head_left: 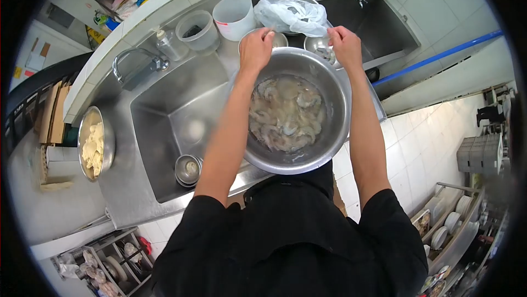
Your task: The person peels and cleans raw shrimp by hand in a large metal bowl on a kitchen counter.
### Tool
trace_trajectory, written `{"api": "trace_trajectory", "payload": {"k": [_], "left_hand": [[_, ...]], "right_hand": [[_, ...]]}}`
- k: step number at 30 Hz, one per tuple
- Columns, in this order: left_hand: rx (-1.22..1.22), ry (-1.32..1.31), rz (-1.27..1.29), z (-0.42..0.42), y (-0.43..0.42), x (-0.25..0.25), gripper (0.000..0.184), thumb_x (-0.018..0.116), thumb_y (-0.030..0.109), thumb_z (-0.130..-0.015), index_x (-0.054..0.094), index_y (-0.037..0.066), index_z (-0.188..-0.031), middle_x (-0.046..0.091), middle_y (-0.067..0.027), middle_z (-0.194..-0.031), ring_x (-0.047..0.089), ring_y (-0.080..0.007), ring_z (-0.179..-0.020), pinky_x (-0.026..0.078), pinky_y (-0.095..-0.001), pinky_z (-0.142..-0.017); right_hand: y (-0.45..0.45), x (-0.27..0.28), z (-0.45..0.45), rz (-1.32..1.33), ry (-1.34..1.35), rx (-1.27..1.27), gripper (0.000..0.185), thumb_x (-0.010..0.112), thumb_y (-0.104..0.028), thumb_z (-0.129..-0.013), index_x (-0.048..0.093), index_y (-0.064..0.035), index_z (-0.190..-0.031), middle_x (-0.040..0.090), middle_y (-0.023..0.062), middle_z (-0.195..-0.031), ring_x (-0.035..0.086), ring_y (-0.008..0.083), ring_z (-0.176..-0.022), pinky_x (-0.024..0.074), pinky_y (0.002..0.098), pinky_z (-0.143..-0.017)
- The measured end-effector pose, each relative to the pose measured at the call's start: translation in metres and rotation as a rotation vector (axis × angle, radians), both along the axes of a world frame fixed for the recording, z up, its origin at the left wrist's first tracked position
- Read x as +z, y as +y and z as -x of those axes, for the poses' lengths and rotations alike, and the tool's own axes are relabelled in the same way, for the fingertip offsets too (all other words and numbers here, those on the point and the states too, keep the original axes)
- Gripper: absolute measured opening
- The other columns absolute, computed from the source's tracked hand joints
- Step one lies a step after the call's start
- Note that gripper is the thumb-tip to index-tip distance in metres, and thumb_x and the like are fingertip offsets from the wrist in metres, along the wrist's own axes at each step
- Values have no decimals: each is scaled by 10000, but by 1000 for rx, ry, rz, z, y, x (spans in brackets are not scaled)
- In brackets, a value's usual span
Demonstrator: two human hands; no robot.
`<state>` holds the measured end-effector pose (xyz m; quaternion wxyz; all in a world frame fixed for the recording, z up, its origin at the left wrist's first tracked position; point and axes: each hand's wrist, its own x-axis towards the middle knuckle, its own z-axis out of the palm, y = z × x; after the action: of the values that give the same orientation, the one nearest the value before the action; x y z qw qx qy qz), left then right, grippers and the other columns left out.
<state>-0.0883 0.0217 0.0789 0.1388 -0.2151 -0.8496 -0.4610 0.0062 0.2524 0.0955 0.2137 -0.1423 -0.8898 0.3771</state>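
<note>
A large steel bowl (336, 127) of peeled-looking shrimp (285, 113) in cloudy liquid sits between my forearms. Beyond its far rim, my left hand (256, 50) is closed in a pinch beside a small metal bowl (280, 40). My right hand (346, 49) is also pinched, its fingertips at the edge of a clear plastic bag (293, 16). Whatever either hand holds is too small or hidden to name. Under the right fingers, a second small bowl (314, 43) holds a few shrimp pieces.
An empty-looking sink (181, 110) with small stacked bowls (188, 170) and a faucet (161, 63) lies left. Farther left is a bowl of pale yellow chunks (92, 149). Plastic tubs (234, 17) stand behind; another sink (379, 23) and a blue pipe (439, 57) are right.
</note>
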Motion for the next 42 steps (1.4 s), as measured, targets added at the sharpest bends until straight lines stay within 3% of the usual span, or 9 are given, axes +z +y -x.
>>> {"api": "trace_trajectory", "payload": {"k": [3,6,9,12,21,23,26,34,42], "left_hand": [[16,206,351,19,2,-28,262,550,235,-885,678,22,-970,678,-200,-880,642,-363,-827,496,-420,-760],[-11,412,98,-11,-1,-19,286,551,217,-865,657,55,-1075,664,-210,-992,628,-377,-924,486,-453,-835],[-248,-134,86,-37,-10,-38,334,546,211,-847,633,77,-1141,652,-204,-1059,612,-388,-991,472,-483,-879],[-253,-415,501,-46,-18,-84,331,506,178,-839,641,63,-1118,638,-205,-1108,596,-384,-1048,465,-468,-919],[-622,-592,150,-35,-18,-123,245,562,138,-832,659,24,-1025,671,-175,-939,649,-280,-867,497,-394,-779],[-581,-837,-183,-39,-16,-109,201,527,111,-915,650,-6,-1023,639,-51,-798,579,-114,-707,481,-277,-679],[-451,-545,-63,-39,-10,-104,213,515,133,-943,645,-4,-1040,644,-46,-780,589,-105,-682,479,-268,-654],[-240,-350,-83,-67,-35,-74,211,567,124,-873,653,23,-1037,680,-161,-818,670,-267,-739,499,-370,-690],[-144,-604,-98,-54,-49,-94,210,534,164,-895,648,16,-990,684,-193,-840,666,-355,-846,494,-448,-741]], "right_hand": [[-7,-28,-5,-740,199,-154,196,631,-194,-831,664,-62,-972,680,131,-863,652,264,-803,504,369,-704],[-43,-44,-4,-557,60,172,178,617,-118,-767,669,-76,-932,662,168,-915,635,325,-874,502,454,-786],[-85,-95,3,-384,-281,547,212,585,-92,-768,659,-51,-962,648,189,-962,641,365,-901,528,486,-782],[-116,-130,1,-467,-359,294,174,611,-85,-749,662,-44,-910,637,216,-1010,620,396,-945,510,478,-810],[-91,-126,2,-239,-307,613,242,676,-156,-747,643,-33,-953,620,185,-1020,620,344,-878,486,462,-775],[-88,-105,-4,-117,-229,527,227,675,-160,-751,640,-30,-933,612,180,-949,605,343,-847,472,458,-748],[-95,-99,-11,-16,-46,424,217,682,-178,-752,620,-18,-885,563,168,-789,551,359,-753,455,441,-697],[-107,-81,-5,-202,-340,547,261,522,-233,-870,601,14,-839,646,246,-953,596,441,-961,464,505,-801],[-101,-14,31,-261,-238,676,295,528,-292,-867,636,-31,-783,649,198,-834,608,409,-780,481,504,-706]]}}
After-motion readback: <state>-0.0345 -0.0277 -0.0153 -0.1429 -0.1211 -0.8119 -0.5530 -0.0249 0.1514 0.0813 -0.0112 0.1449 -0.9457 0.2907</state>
